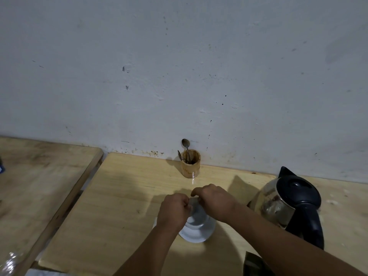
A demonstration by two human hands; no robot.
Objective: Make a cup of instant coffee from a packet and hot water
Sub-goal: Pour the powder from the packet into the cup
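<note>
A white cup [201, 222] stands on a white saucer [196, 237] near the front of the wooden table [129, 196]. Just above the cup my left hand [175, 211] and my right hand [216, 202] pinch a small pale packet [193, 203] between their fingertips. Most of the packet is hidden by my fingers, and I cannot tell whether it is torn. A glass kettle [286, 202] with a black lid and handle sits to the right of the cup.
A round wooden holder [190, 164] with spoons stands against the white wall behind the cup. A second wooden table [39, 176] lies to the left across a narrow gap. A dark object [256, 263] shows at the bottom edge.
</note>
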